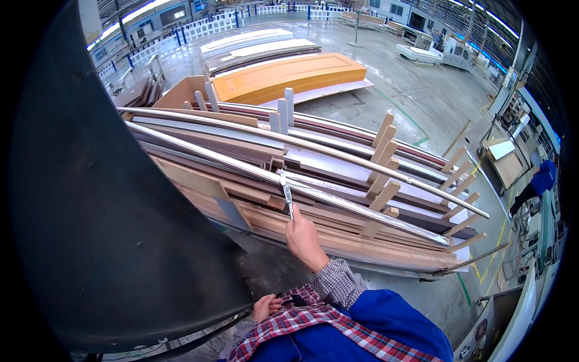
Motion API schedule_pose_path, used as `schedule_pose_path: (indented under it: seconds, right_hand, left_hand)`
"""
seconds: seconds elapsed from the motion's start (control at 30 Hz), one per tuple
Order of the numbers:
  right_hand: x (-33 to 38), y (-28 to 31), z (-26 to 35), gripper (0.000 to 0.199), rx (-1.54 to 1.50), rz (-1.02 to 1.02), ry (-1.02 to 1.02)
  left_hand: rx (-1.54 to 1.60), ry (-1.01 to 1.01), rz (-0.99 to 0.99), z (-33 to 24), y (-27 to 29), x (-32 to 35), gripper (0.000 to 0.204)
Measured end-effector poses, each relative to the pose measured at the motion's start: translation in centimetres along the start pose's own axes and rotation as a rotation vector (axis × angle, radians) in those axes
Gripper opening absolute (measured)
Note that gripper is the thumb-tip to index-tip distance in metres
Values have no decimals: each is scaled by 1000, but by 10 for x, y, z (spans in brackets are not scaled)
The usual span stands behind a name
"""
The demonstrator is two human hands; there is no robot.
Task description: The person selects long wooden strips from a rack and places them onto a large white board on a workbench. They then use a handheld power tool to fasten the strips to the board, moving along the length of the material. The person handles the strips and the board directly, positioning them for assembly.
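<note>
My right hand (306, 238) is closed round a slim, silvery flat-bladed tool (287, 196). White material clings to its far tip, which meets or hovers just over a long, pale strip (344, 202); I cannot tell which. That strip lies slantwise across a rack of stacked mouldings and boards. Low in the view, close to my body, my left hand (265, 306) has its fingers curled beside a red-and-white plaid cloth (283, 320). Whatever is in those fingers, if anything, cannot be made out.
A large dark panel (120, 211) fills the left side. Upright wooden pegs (384, 196) stick up from the rack. Beyond it, an orange door panel (292, 75) lies on stacked boards. A person in blue (540, 181) stands at the far right, near a cart (503, 160).
</note>
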State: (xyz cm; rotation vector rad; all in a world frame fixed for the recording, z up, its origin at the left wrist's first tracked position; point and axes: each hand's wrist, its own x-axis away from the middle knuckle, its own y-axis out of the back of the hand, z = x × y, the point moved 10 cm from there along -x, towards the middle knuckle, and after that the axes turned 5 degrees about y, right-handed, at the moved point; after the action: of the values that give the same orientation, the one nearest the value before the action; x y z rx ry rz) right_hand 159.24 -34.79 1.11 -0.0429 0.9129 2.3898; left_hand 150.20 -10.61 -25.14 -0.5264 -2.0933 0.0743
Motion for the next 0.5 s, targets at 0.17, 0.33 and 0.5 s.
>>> schedule_pose_path:
  seconds: [0.17,0.33,0.5]
  right_hand:
    - [-30,-34,9,38,-15,-6,-28]
    - [-59,-63,28,37,-38,-10,54]
    - [-86,-98,41,37,-89,40,120]
  left_hand:
    - [28,-34,-79,-14,21,10,32]
    - [103,-45,-116,-15,41,4,33]
    - [198,-83,-148,-20,54,-1,31]
